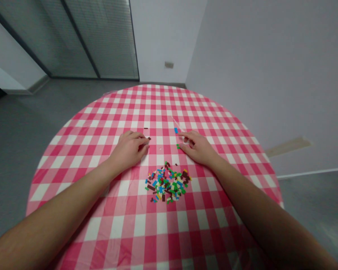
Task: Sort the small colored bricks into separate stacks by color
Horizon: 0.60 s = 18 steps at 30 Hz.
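My left hand (pixel 132 147) rests on the checked tablecloth with its fingers loosely curved and the thumb a little apart. At its index fingertip is a small dark brown building brick (pixel 149 138). Behind that lies a thin brown brick (pixel 145 128). My right hand (pixel 196 147) has its index finger stretched toward a blue brick (pixel 176 130), and its thumb tip is at a small green brick piece (pixel 178 146). Thumb and index of that hand are apart. Between my forearms lies a loose pile of small bricks (pixel 169 183), in brown, green, blue, white, yellow and red.
A round table (pixel 157 99) with a red and white checked cloth carries everything. One small dark piece (pixel 176 164) lies just behind the pile. White walls (pixel 259 75) stand at the right and behind, with a glass partition (pixel 101 37) at the back left.
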{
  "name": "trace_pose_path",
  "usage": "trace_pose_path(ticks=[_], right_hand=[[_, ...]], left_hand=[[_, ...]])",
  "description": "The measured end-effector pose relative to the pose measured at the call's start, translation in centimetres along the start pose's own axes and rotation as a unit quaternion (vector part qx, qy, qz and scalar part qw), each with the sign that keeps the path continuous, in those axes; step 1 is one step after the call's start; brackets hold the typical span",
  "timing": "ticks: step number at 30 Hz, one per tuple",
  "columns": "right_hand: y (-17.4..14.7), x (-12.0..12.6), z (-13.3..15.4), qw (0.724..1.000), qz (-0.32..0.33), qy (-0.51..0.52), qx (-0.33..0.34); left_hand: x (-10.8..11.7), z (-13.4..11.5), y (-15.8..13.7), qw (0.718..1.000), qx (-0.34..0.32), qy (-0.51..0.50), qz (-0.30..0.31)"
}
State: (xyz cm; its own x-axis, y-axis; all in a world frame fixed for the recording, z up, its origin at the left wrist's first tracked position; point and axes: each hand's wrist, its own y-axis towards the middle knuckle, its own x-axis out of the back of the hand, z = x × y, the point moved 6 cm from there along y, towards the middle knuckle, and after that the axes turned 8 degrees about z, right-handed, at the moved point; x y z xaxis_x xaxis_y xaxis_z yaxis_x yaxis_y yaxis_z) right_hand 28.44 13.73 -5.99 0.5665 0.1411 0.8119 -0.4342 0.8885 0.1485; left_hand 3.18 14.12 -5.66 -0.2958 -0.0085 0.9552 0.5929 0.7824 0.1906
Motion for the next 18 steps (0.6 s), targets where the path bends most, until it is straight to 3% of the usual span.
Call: trace_pose_path(ticks=[3,11,18], right_hand=[[0.0,0.0,0.0,1.000,0.000,-0.001,0.004],[0.0,0.0,0.1,1.000,-0.005,0.002,0.003],[0.0,-0.1,-0.1,1.000,-0.002,0.002,0.001]], left_hand=[[0.0,0.0,0.0,1.000,0.013,0.013,0.002],[0.3,-1.6,0.1,0.999,-0.027,0.020,0.014],[-0.1,-0.6,0.3,0.998,0.044,0.033,0.037]])
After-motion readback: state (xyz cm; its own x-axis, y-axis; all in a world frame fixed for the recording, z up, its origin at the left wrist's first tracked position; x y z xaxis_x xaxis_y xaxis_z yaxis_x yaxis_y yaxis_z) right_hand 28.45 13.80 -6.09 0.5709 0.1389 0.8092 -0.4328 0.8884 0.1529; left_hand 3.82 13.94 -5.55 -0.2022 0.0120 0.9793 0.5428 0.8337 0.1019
